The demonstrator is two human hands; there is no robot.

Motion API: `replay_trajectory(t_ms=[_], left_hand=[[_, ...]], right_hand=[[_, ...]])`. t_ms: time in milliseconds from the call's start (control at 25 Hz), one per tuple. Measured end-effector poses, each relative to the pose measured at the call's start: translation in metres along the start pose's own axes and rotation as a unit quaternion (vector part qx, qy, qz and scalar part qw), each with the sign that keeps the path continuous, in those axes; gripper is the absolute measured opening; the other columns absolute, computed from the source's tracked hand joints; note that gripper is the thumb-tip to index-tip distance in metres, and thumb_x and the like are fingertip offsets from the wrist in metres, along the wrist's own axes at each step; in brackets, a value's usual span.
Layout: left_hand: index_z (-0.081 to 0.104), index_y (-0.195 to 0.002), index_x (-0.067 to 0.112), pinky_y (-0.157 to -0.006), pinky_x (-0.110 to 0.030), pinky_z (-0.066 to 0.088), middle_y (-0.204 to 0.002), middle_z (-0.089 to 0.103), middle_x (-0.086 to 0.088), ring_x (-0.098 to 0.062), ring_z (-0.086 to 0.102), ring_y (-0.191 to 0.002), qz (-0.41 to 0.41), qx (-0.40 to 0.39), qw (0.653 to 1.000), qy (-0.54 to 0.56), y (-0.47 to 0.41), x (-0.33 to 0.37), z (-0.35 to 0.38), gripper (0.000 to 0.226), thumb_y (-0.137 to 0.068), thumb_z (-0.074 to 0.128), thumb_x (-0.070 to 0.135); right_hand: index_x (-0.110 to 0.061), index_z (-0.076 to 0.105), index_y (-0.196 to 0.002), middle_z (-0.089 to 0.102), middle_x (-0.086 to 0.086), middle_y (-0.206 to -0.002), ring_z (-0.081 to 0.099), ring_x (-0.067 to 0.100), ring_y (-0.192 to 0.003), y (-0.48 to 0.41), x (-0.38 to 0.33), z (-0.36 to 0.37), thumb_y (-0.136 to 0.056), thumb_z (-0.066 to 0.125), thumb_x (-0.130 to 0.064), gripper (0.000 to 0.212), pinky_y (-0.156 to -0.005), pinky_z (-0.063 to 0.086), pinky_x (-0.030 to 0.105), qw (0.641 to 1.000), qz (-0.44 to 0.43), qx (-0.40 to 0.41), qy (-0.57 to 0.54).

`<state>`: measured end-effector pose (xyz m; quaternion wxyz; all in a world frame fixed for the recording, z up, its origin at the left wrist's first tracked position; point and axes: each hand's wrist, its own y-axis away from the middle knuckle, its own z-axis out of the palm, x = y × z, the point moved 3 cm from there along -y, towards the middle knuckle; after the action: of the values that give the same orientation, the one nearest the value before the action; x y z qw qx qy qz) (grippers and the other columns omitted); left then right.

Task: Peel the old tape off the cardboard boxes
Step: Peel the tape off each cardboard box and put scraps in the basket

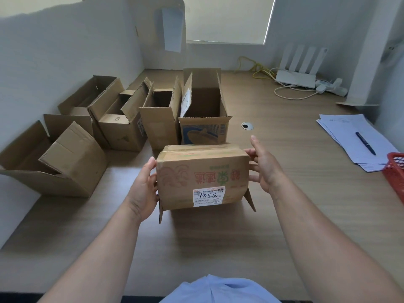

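1. Both hands are on one cardboard box (203, 176), held at the middle of the bench (218, 248), just in front of a row of opened boxes.
2. The left hand (144, 189) cups the box's left end, thumb up at the top corner and fingers curled against the edge, so it is grasping.
3. The right hand (264, 169) presses the right end with straight, spread fingers and a raised thumb, so it is flat on the box, not clenched.
4. Old brown tape (196, 150) runs across the top face, still stuck down.
5. The red and green print on the near face reads upside down, and a white shipping label (208, 196) sits low on that face.
6. Two loose flaps hang down from the box's bottom corners; I cannot tell whether they touch the bench.
7. Behind it stands a blue-printed box (205, 110), open at the top, with a narrower open box (159, 119) just beside it.
8. Further left there is a box marked 8 (118, 125), then a large box (54, 162) on its side by the wall.
9. Off to the right, well apart, a pen (365, 142) lies on a stack of papers (354, 138), next to a red basket (395, 173).
10. At the back of the bench sits a white router (295, 78) with a yellow cable (260, 69).
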<state>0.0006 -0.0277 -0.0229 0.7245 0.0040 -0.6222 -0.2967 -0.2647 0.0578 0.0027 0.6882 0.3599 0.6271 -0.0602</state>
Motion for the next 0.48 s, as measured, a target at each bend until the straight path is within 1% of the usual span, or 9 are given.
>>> replay_trajectory(t_ms=[80,120,200,280,320,400,480], left_hand=[[0.072,-0.092,0.049,-0.103,-0.048,0.039,-0.106,0.073,0.005,-0.023,0.055,-0.117,-0.005,0.001,1.0,-0.005,-0.001,-0.003,-0.001,0.041,-0.094,0.034,0.063],[0.072,-0.094,0.049,-0.102,-0.047,0.04,-0.105,0.073,0.007,-0.023,0.054,-0.117,-0.008,0.001,1.0,-0.006,0.0,-0.004,-0.001,0.042,-0.093,0.033,0.064],[0.073,-0.094,0.048,-0.099,-0.045,0.042,-0.104,0.073,0.007,-0.023,0.055,-0.117,-0.004,0.002,1.0,-0.008,0.001,-0.005,-0.004,0.044,-0.093,0.032,0.064],[0.073,-0.095,0.048,-0.101,-0.045,0.042,-0.105,0.073,0.007,-0.024,0.054,-0.119,0.012,-0.003,1.0,-0.014,0.001,-0.005,-0.007,0.044,-0.094,0.031,0.063],[0.072,-0.097,0.048,-0.101,-0.046,0.042,-0.106,0.072,0.008,-0.025,0.053,-0.119,0.024,-0.008,0.999,-0.02,0.001,-0.003,-0.008,0.043,-0.094,0.032,0.063],[0.069,-0.105,0.049,-0.096,-0.043,0.045,-0.109,0.071,0.009,-0.024,0.052,-0.119,0.053,-0.021,0.998,-0.03,0.002,0.001,-0.009,0.038,-0.09,0.036,0.06],[0.064,-0.112,0.052,-0.09,-0.039,0.047,-0.116,0.068,0.008,-0.022,0.052,-0.118,0.082,-0.03,0.996,-0.037,0.002,0.005,-0.009,0.036,-0.087,0.038,0.055]], right_hand=[[-0.02,0.065,-0.09,0.066,-0.003,-0.093,0.06,0.014,-0.092,0.0,-0.001,0.005,-0.087,0.045,-0.064,0.049,-0.065,0.048,0.035,1.0,-0.007,-0.002,0.007],[-0.02,0.065,-0.094,0.066,-0.004,-0.095,0.059,0.014,-0.093,0.0,-0.002,0.007,-0.088,0.049,-0.058,0.042,-0.064,0.047,0.034,1.0,-0.015,-0.005,0.014],[-0.018,0.065,-0.098,0.066,-0.003,-0.095,0.06,0.015,-0.096,-0.002,0.0,0.01,-0.088,0.058,-0.043,0.028,-0.064,0.047,0.033,0.999,-0.026,-0.018,0.028],[-0.015,0.066,-0.098,0.066,-0.001,-0.094,0.06,0.016,-0.094,-0.004,0.002,0.011,-0.088,0.061,-0.03,0.019,-0.064,0.048,0.033,0.999,-0.024,-0.024,0.032],[-0.015,0.067,-0.097,0.066,-0.001,-0.092,0.059,0.016,-0.091,-0.005,0.002,0.012,-0.088,0.061,-0.025,0.015,-0.064,0.049,0.032,0.999,-0.022,-0.023,0.032],[-0.016,0.067,-0.095,0.065,-0.002,-0.089,0.059,0.014,-0.085,-0.006,0.002,0.013,-0.087,0.06,-0.019,0.011,-0.063,0.049,0.032,0.999,-0.02,-0.024,0.028],[-0.018,0.065,-0.099,0.065,-0.001,-0.09,0.059,0.013,-0.083,-0.007,0.002,0.015,-0.085,0.06,-0.013,0.015,-0.061,0.049,0.031,0.999,-0.022,-0.026,0.017]])
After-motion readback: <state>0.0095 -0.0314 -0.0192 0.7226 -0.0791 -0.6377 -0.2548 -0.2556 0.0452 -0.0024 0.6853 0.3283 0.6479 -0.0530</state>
